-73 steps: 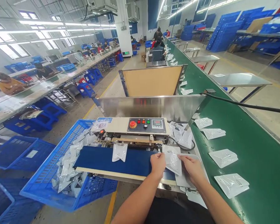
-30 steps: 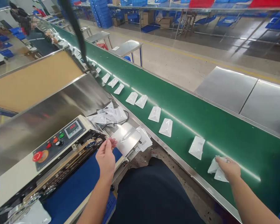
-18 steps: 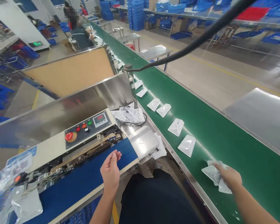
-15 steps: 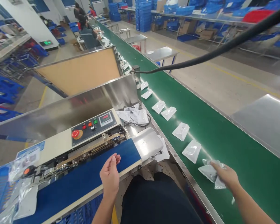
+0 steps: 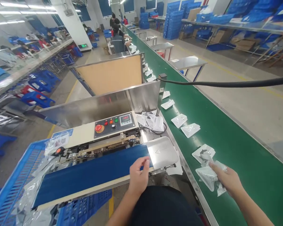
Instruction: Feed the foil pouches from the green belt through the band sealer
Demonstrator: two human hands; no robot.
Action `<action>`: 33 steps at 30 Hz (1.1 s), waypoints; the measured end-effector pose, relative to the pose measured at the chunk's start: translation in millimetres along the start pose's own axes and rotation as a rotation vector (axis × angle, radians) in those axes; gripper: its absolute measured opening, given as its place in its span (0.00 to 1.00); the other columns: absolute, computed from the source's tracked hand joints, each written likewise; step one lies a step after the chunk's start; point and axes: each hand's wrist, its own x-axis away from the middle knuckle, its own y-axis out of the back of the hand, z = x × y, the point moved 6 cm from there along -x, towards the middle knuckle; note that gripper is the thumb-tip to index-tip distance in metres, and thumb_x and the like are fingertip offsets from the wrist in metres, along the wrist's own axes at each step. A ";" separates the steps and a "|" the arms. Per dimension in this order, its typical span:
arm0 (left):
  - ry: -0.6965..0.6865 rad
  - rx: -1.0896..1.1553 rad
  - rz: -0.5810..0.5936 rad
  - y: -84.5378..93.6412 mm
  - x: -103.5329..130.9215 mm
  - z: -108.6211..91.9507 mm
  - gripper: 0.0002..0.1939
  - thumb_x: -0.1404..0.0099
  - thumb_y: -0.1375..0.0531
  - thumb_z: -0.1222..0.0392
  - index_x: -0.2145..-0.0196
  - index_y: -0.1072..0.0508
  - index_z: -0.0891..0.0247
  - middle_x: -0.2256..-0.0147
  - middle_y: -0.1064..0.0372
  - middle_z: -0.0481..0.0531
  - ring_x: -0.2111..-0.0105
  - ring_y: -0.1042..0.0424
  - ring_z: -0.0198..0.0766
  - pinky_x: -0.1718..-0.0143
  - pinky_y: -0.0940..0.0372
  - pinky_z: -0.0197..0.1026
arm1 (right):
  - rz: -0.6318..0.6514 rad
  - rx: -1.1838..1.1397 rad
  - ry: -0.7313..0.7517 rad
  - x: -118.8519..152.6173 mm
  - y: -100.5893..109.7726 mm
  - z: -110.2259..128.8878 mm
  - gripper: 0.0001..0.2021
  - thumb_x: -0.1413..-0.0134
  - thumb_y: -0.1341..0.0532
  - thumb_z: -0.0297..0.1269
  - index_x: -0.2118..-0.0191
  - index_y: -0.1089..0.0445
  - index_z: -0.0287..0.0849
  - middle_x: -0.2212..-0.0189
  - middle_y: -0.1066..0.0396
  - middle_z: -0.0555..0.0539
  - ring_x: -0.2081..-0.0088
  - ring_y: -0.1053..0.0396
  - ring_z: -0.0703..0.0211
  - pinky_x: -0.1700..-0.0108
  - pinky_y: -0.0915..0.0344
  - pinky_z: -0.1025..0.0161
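Note:
My right hand [image 5: 227, 179] is over the green conveyor belt [image 5: 228, 138], its fingers closed on several small white plastic pouches [image 5: 207, 176] bunched together. Touching that bunch is another white pouch [image 5: 203, 152] lying on the belt. My left hand [image 5: 139, 175] hovers at the near edge of the blue belt [image 5: 91, 169] of a sealing machine [image 5: 80, 135]. Its fingers are curled in towards the thumb, and nothing shows between them. Beside it sits the machine's metal end plate [image 5: 163, 152].
More pouches [image 5: 190, 129] lie spaced along the green belt. A pile of pouches [image 5: 152, 121] sits behind the end plate. A blue crate [image 5: 19, 175] with pouches stands at the machine's left end. A black cable [image 5: 217, 84] crosses over the conveyor. Co-workers [image 5: 118, 39] sit farther up the line.
The view has turned left and up. My right hand has closed in on another pouch on the belt, with more bunched at its fingers. My left hand is nearer the metal end plate.

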 end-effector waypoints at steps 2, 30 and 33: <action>-0.067 -0.024 0.121 -30.9 -7.6 -7.8 0.21 0.24 0.36 0.43 0.48 0.13 0.61 0.48 0.15 0.63 0.52 0.16 0.53 0.46 0.22 0.52 | 0.173 -0.147 0.075 29.4 -27.4 37.1 0.23 0.56 0.21 0.56 0.65 0.20 0.41 0.69 0.18 0.40 0.68 0.23 0.45 0.67 0.27 0.56; 0.429 0.347 -0.339 3.3 -64.5 87.0 0.31 0.38 0.32 0.31 0.81 0.28 0.61 0.83 0.38 0.47 0.78 0.36 0.38 0.74 0.42 0.38 | 0.804 0.149 -0.120 93.7 -274.1 204.7 0.12 0.48 0.22 0.38 0.63 0.19 0.36 0.69 0.16 0.37 0.71 0.19 0.49 0.68 0.23 0.60; 0.366 0.273 -0.375 37.1 -53.3 84.5 0.31 0.34 0.35 0.32 0.79 0.24 0.63 0.80 0.32 0.51 0.74 0.28 0.43 0.72 0.35 0.39 | 0.835 0.127 -0.097 106.3 -280.7 208.0 0.15 0.49 0.20 0.42 0.62 0.20 0.37 0.67 0.15 0.36 0.68 0.18 0.48 0.66 0.22 0.60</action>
